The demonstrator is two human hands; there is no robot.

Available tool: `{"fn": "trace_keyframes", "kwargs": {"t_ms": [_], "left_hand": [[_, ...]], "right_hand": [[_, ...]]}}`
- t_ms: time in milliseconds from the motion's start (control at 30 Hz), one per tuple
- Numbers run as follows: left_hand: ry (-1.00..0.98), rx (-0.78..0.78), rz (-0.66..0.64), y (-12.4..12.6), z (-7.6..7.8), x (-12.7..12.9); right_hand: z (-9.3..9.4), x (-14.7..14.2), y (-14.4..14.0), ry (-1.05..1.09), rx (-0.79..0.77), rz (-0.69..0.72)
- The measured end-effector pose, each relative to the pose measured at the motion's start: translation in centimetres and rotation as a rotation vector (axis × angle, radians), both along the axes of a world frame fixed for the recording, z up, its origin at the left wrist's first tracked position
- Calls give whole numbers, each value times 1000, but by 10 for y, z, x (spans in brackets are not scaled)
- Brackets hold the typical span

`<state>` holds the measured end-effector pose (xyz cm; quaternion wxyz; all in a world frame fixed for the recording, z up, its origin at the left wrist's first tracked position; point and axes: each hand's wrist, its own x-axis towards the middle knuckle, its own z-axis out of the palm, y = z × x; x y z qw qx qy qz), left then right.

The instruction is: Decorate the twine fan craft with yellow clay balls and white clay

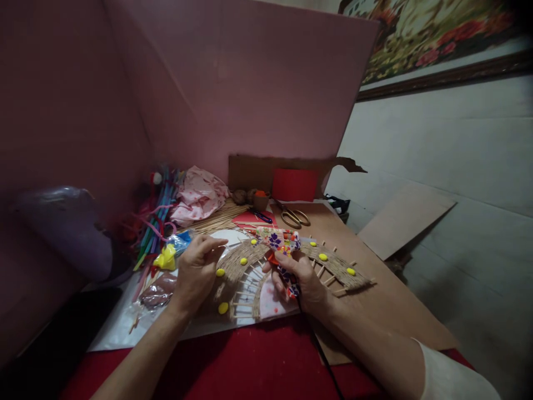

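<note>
on the red table [250, 361], over a white sheet [120, 328], lies a fan-shaped weaving [333, 264] of jute cord wound across thin wooden sticks, dotted with yellow beads [223, 307]. its arc runs from lower left near the left hand, up over the middle, and down to the right; the long axis lies roughly left to right, and the stick ends point outward like spokes, away from the person.

the right hand [302, 280] is closed around a glue gun [278, 241] wrapped in flower-patterned tape. the gun's body leans up and to the left from the fist, and a dark cord [320, 350] trails from below the hand toward the near edge. the tip itself is hidden, so where it touches cannot be told.

the left hand [197, 269] rests on the left end of the weaving, fingers curled and pressed together against the cord; whether it pinches anything cannot be told.

a small brown cup [260, 201] near the back holds something orange. a pink crumpled bag [199, 194] sits at the left rear; its contents do not show. beside it lies a bundle of coloured pipe cleaners [160, 214]. gold-handled scissors [293, 216] lie on the brown cardboard [387, 300] behind the weaving, blades pointing back left.
</note>
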<state>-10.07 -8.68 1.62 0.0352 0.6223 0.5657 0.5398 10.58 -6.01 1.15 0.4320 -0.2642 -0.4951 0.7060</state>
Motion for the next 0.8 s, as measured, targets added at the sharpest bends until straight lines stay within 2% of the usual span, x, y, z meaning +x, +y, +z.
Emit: {"fn": "trace_keyframes", "kwargs": {"t_ms": [133, 267, 333, 467, 600, 700, 800], "left_hand": [[-110, 11, 64, 1, 2, -2], [-193, -21, 187, -1, 5, -6], [-289, 49, 238, 0, 8, -12], [-534, 242, 255, 0, 21, -32], [-590, 400, 435, -3, 31, -57], [-577, 391, 501, -1, 30, -72], [-453, 207, 554, 4, 24, -83]], "right_hand": [[2, 2, 1, -8, -3, -72], [5, 2, 1, 17, -15, -140], [5, 2, 0, 13, -23, -155], [2, 3, 2, -6, -25, -141], [-4, 4, 5, -9, -24, -129], [-8, 4, 7, 4, -13, -129], [-8, 4, 7, 14, -1, -127]]}}
